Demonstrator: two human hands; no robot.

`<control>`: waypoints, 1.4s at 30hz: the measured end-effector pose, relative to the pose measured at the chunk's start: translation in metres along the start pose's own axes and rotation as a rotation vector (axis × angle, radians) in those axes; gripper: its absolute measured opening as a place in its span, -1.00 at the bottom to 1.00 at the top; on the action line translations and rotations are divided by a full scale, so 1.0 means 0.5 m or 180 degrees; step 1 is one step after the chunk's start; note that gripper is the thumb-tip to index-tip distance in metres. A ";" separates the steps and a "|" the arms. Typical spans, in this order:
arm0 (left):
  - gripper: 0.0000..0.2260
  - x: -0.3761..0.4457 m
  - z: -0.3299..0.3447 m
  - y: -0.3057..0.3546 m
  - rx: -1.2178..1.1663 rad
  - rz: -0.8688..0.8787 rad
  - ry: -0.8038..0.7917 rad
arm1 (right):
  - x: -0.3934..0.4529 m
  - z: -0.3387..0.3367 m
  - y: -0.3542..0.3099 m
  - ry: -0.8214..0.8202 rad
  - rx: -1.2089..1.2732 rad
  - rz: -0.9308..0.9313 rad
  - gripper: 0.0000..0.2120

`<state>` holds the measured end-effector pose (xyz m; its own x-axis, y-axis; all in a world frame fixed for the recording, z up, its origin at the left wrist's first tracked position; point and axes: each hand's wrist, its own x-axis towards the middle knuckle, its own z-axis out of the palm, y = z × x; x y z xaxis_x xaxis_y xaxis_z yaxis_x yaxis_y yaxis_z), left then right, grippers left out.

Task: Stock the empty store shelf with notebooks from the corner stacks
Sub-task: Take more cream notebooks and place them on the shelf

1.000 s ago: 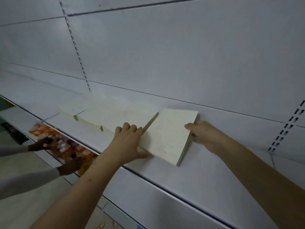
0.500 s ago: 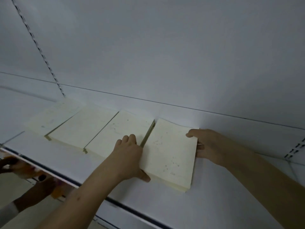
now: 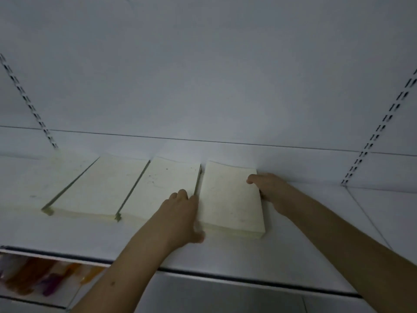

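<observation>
All I'm seeing is a plain white back panel (image 3: 203, 75) with slotted uprights (image 3: 381, 125) either side, dim lighting.

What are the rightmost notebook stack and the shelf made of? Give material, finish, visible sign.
Rightmost notebook stack: likely paper, matte cream covers; thin layered page edges show at its front. Shelf: probably painted metal, smooth white, faint sheen; slotted upright behind suggests steel racking.

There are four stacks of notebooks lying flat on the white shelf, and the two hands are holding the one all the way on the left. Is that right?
Not quite. The head view shows the left hand and right hand on either side of the rightmost notebook stack, not the leftmost. The rest holds: four stacks lie flat in a row on the white shelf.
</observation>
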<state>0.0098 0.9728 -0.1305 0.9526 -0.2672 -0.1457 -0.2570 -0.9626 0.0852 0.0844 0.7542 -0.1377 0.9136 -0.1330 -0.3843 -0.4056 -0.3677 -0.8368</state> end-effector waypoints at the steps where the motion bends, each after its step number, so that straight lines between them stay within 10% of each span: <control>1: -0.49 -0.015 -0.008 -0.007 -0.0041 0.0138 0.0101 | -0.014 -0.006 0.000 0.0054 -0.0085 -0.0052 -0.55; 7: -0.61 -0.024 -0.023 0.057 -0.1183 0.0955 0.1451 | -0.102 -0.076 0.033 0.1174 -0.0228 -0.0859 -0.51; 23: -0.46 -0.027 0.130 0.667 -0.1381 0.3221 0.0907 | -0.459 -0.509 0.325 0.3122 -0.0618 -0.1006 -0.46; 42: -0.46 0.043 0.198 1.382 -0.1144 0.3438 0.0763 | -0.598 -1.137 0.684 0.3585 -0.1321 -0.0831 -0.38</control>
<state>-0.1634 0.2975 -0.1725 0.2823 -0.8890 0.3605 -0.9296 -0.1608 0.3315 -0.3107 0.1449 -0.0874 0.5651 -0.6565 0.4997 -0.3543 -0.7401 -0.5716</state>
